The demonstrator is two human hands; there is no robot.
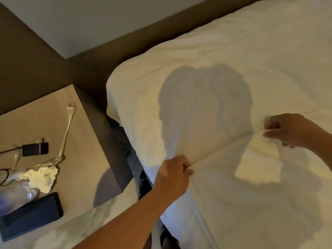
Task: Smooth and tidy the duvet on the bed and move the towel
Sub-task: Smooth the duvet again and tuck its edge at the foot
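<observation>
- We are at the duvet step: both hands hold the top hem of the white duvet (242, 203), which covers the bed on the near side of our hands and falls over the bed's side beneath the left one. Beyond the hands lies rumpled white bedding (206, 72).
- We judge the next move to be a steady pull on the hem with both hands together, drawing it taut and straight so the creases just beyond the left hand flatten; uneven pulling would likely skew the edge.
- Our left hand (173, 174) is curled into a fist round the hem at the bed's side edge, fingers closed tight on the fabric.
- Our right hand (287, 131), well to the right of the left, pinches the same hem between thumb and bent fingers, lifting a small peak of cloth.
- No towel is plainly visible, so that part seems not yet begun.
- Left of the left hand stands a nightstand (86, 133) with a white cable (66, 130), a black charger (35, 149), a crumpled tissue (43, 177) and a dark flat device (30, 216).
</observation>
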